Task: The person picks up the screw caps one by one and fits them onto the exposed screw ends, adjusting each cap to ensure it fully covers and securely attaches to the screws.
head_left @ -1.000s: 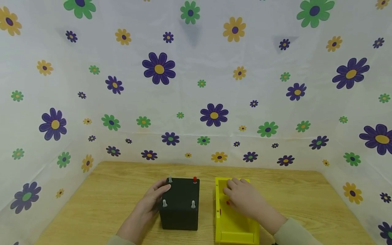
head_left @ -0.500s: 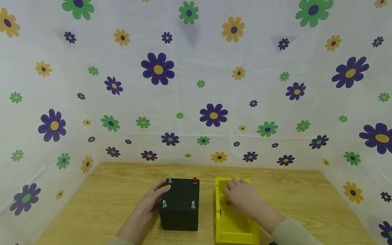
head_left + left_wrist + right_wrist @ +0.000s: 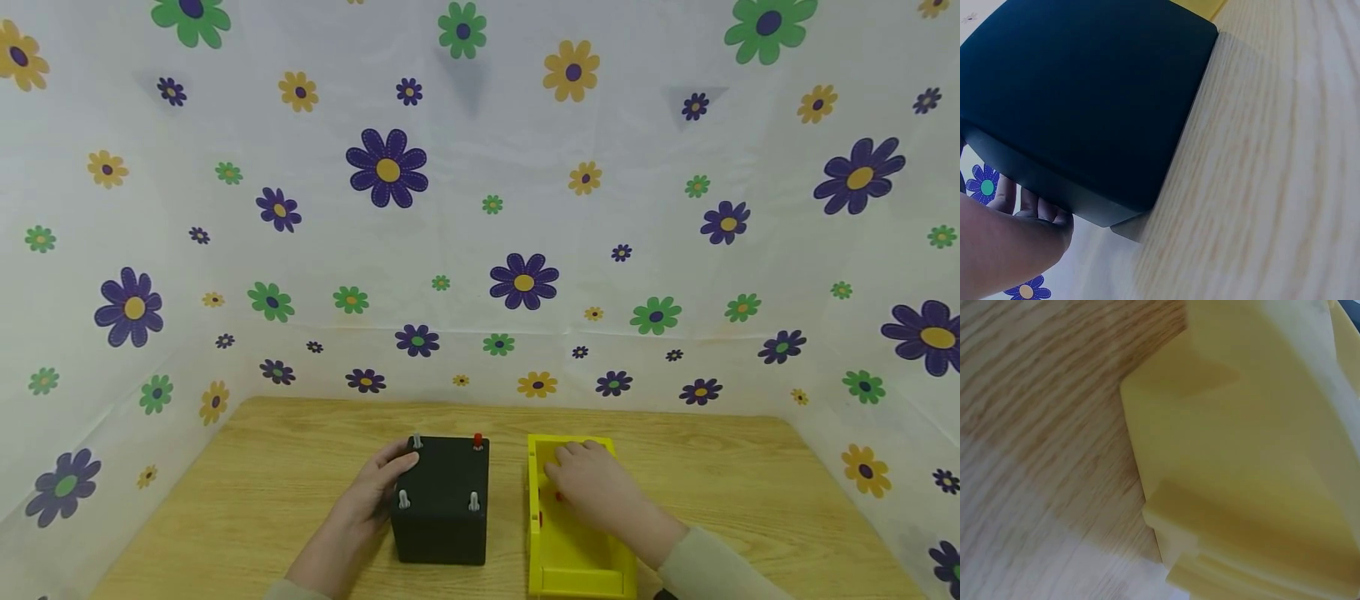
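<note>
A black box [image 3: 442, 479] stands on the table, with silver toggle-like levers at the corners of its top. The far right lever wears a red cap [image 3: 477, 439]. My left hand [image 3: 366, 492] holds the box by its left side, thumb over the top edge; in the left wrist view its fingers bend along the box's side. To the right, my right hand [image 3: 596, 487] reaches down into a yellow bin [image 3: 573, 582]. Small red pieces [image 3: 559, 497] show in the bin beside it. The fingertips are hidden, and I cannot tell what they hold.
The wood-grain table [image 3: 292, 467] has a narrow gap between box and bin. White sheeting with printed flowers [image 3: 524, 282] encloses the back and both sides. In the right wrist view the yellow bin wall [image 3: 1241, 437] fills most of the frame.
My right hand has shifted very slightly to the left inside the bin. The left hand and the black box stay where they were.
</note>
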The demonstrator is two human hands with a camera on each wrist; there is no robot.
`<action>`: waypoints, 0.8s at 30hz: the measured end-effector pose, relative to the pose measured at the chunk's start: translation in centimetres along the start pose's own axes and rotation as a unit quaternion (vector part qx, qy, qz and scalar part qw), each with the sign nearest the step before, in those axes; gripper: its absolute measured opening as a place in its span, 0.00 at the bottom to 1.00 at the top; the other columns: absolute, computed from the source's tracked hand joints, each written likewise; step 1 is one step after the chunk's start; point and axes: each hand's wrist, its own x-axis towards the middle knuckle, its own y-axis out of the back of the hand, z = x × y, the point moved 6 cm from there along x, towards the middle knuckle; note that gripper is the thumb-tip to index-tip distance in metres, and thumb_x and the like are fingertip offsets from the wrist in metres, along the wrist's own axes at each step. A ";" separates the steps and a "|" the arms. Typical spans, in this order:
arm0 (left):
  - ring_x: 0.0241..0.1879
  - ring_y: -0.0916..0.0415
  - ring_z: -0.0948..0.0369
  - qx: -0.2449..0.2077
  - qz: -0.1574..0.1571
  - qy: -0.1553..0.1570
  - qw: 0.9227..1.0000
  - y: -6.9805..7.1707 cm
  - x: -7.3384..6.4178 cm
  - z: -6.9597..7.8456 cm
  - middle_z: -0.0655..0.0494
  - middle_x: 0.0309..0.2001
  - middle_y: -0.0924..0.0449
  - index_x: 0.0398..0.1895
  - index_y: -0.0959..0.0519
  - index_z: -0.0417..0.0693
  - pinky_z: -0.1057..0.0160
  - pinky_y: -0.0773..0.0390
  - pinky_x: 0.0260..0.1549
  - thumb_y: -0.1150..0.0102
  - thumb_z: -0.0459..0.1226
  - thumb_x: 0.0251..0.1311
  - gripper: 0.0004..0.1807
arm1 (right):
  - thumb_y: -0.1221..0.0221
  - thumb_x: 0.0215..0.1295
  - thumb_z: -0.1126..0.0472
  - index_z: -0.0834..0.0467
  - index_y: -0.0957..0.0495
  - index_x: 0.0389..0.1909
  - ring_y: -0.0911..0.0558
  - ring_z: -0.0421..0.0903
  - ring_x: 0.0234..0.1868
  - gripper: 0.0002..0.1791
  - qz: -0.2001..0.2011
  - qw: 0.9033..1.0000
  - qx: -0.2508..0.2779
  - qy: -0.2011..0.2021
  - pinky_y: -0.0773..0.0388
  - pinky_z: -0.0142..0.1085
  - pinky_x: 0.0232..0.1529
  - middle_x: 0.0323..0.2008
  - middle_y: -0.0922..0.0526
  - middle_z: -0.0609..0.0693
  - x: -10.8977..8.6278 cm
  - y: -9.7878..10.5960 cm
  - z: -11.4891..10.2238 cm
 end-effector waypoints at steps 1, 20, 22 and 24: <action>0.43 0.14 0.70 0.000 0.000 0.000 1.000 0.0 0.0 0.0 0.69 0.43 0.14 0.61 0.24 0.56 0.69 0.15 0.46 0.44 0.38 0.75 0.15 | 0.27 0.64 0.52 0.52 0.17 0.33 0.21 0.45 0.34 0.11 0.001 1.000 -0.001 0.000 0.21 0.37 0.37 0.29 0.20 0.47 0.0 0.0 0.0; 0.43 0.14 0.69 0.002 0.005 0.007 1.000 0.0 -0.1 0.0 0.69 0.44 0.14 0.66 0.26 0.53 0.68 0.15 0.46 0.44 0.38 0.76 0.18 | 0.31 0.71 0.52 0.52 0.12 0.39 0.20 0.45 0.35 0.08 -0.058 0.998 -0.007 -0.006 0.18 0.37 0.42 0.34 0.15 0.48 0.5 -0.7 -0.4; 0.43 0.14 0.69 0.003 0.004 0.007 1.000 0.0 -0.1 0.0 0.69 0.44 0.14 0.66 0.26 0.53 0.68 0.15 0.46 0.44 0.38 0.76 0.18 | 0.31 0.71 0.52 0.51 0.11 0.41 0.19 0.45 0.37 0.07 -0.071 0.997 -0.002 -0.007 0.17 0.37 0.45 0.36 0.13 0.48 0.6 -0.8 -0.5; 0.43 0.14 0.69 0.004 0.004 0.007 1.000 0.0 -0.1 0.0 0.69 0.44 0.14 0.66 0.26 0.53 0.68 0.15 0.46 0.44 0.38 0.76 0.18 | 0.31 0.71 0.53 0.50 0.10 0.43 0.18 0.45 0.40 0.06 -0.087 0.996 0.004 -0.009 0.17 0.38 0.48 0.39 0.12 0.48 0.6 -1.0 -0.5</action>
